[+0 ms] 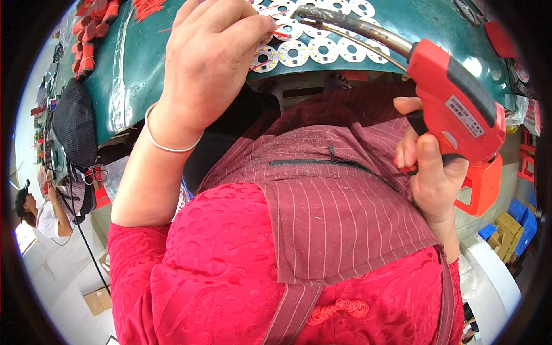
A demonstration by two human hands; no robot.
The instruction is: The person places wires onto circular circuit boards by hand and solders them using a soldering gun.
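Observation:
My right hand [428, 167] is wrapped round the grip of a red and black soldering gun [454, 103]. Its long metal barrel and thin solder guide tube reach left over the table, with the dark tip above the round boards. My left hand [210, 57] is closed in a pinch at the left side of the boards, and a thin red wire [280, 34] shows at its fingertips. Several white ring-shaped LED circuit boards [323, 50] lie in rows under the tip. The left fingers partly hide the boards nearest them.
The green table mat [146, 69] carries loose red wires [148, 8] and, at far left, bundled red wires [86, 60]. A black mesh-covered thing [75, 123] stands left of the table. A red plastic stool [483, 184] is at right. A person [46, 215] is far left.

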